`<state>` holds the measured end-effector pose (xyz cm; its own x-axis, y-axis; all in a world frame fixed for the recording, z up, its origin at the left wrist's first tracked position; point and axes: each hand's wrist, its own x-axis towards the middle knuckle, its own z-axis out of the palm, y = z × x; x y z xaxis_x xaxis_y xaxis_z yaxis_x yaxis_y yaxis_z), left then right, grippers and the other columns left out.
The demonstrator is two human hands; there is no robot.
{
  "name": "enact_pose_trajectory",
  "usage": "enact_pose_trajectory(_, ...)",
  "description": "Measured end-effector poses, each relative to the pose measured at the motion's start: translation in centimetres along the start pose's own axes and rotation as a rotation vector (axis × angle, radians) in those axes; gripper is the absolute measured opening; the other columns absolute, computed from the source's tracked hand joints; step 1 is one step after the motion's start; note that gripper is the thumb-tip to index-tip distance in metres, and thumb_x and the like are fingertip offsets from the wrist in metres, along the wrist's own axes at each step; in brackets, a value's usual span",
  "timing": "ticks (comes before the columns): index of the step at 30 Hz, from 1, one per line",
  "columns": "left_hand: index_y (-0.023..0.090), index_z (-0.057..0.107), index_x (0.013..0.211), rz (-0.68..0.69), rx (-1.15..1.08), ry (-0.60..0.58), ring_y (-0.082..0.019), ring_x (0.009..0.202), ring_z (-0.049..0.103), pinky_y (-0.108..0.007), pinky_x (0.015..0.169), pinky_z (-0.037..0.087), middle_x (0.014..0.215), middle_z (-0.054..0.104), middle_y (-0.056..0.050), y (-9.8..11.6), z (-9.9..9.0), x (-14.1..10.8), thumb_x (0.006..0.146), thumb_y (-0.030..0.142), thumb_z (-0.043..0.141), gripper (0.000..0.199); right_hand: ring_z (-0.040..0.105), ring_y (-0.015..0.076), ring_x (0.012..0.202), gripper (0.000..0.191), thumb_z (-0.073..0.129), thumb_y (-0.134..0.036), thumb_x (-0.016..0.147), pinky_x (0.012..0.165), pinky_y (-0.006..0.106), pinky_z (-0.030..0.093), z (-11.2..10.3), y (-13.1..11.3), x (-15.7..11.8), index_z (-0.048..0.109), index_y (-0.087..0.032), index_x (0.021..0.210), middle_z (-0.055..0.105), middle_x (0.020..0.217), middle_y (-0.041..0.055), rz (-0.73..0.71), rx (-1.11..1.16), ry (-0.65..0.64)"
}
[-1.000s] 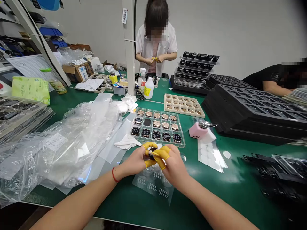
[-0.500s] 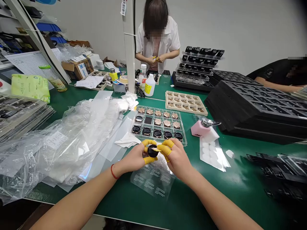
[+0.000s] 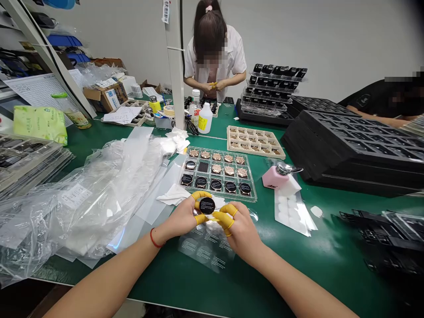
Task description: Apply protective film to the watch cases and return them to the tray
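Observation:
My left hand (image 3: 184, 215), in yellow finger cots, grips a round watch head (image 3: 207, 206) by its edge. Its black face carries small white printed text and tilts toward me. My right hand (image 3: 239, 223), also in yellow finger cots, has thumb and fingers pinched together at the lower right rim; what lies between them is hidden. Beneath both hands is a clear sheet (image 3: 202, 254) of round printed films. Just beyond stands a clear compartment tray (image 3: 253, 196) with gold-coloured watch heads at the back and black-faced ones in front; one second-row compartment holds only a dark square.
A pink pump bottle (image 3: 275, 177) and white sticker sheets (image 3: 287, 212) lie to the right. Plastic bags (image 3: 99, 194) cover the left side. Behind are a beige tray (image 3: 280, 154), a white bottle (image 3: 205, 119) and black foam trays (image 3: 331, 163). A co-worker (image 3: 215, 53) stands opposite.
My right fingertips have moved off the black face down to its lower right rim. The watch head has shifted slightly left and its printed face now shows fully.

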<state>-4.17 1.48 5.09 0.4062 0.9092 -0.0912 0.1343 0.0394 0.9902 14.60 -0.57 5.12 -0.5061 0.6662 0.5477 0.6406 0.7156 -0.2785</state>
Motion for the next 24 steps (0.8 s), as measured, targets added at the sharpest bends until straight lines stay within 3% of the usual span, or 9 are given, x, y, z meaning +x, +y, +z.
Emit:
enact_pose_trajectory(4, 0.022, 0.047, 0.11, -0.015, 0.03, -0.03, -0.014, 0.075, 0.053, -0.026, 0.066, 0.044, 0.087, 0.057, -0.001, 0.8, -0.1, -0.2, 0.071, 0.031, 0.068, 0.045, 0.049, 0.0189, 0.08, 0.025, 0.042, -0.018, 0.089, 0.073, 0.035, 0.041, -1.5, 1.0, 0.6, 0.061, -0.025, 0.103, 0.061, 0.083, 0.0046, 0.137, 0.129, 0.039)
enact_pose_trajectory(7, 0.022, 0.047, 0.11, -0.023, 0.024, -0.059, -0.014, 0.073, 0.053, -0.025, 0.065, 0.044, 0.083, 0.056, 0.0, 0.8, -0.2, -0.2, 0.072, 0.031, 0.067, 0.044, 0.049, 0.0193, 0.079, 0.023, 0.043, -0.02, 0.089, 0.073, 0.036, 0.041, -2.0, 1.3, 0.9, 0.061, -0.025, 0.102, 0.062, 0.083, 0.0048, 0.154, 0.118, 0.04)
enact_pose_trajectory(16, 0.021, 0.046, 0.11, -0.021, -0.067, -0.092, -0.011, 0.07, 0.051, -0.021, 0.06, 0.041, 0.083, 0.056, 0.001, 0.6, 0.0, -0.3, 0.072, 0.027, 0.067, 0.043, 0.044, 0.0207, 0.086, 0.025, 0.045, -0.005, 0.081, 0.08, 0.038, 0.039, -0.8, 0.4, 1.0, 0.063, -0.022, 0.087, 0.059, 0.082, 0.0053, -0.077, -0.133, 0.0)
enact_pose_trajectory(24, 0.021, 0.046, 0.111, -0.033, -0.046, -0.073, -0.013, 0.074, 0.052, -0.024, 0.065, 0.043, 0.09, 0.056, -0.001, 0.4, -0.2, -0.1, 0.07, 0.028, 0.069, 0.047, 0.043, 0.0205, 0.094, 0.024, 0.047, -0.007, 0.082, 0.097, 0.041, 0.031, 0.3, 0.5, -0.3, 0.063, -0.025, 0.086, 0.059, 0.083, 0.0035, -0.128, -0.22, 0.018)
